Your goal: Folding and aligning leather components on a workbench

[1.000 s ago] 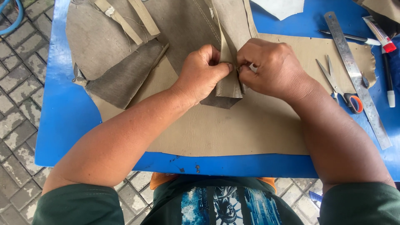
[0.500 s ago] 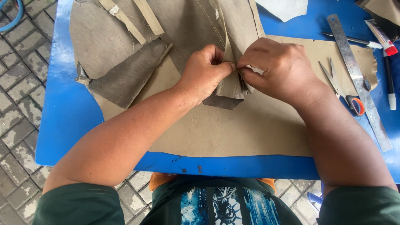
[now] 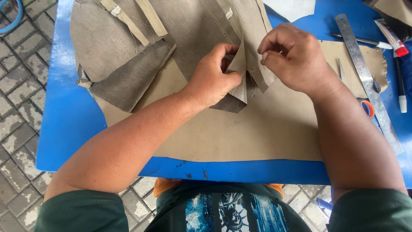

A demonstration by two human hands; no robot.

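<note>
Leather flap (image 3: 238,71) pinched upright in left hand (image 3: 212,79), mid-table.

Standing on edge over tan sheet (image 3: 240,129) on blue table (image 3: 73,124) — thumb and fingers closed on it. Right hand (image 3: 292,58) just beside, fingertips pinched together; held thing too small to tell. Steel ruler (image 3: 365,73), scissors (image 3: 365,105) and pens (image 3: 397,64) at right — dark scrap (image 3: 128,81) at left.

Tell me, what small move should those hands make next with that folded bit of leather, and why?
Probably bring the right hand back onto the folded flap. The left hand alone pinches it upright, while the right hand's fingertips hover just beside it, off the flap. Two hands would likely steady the crease.
</note>
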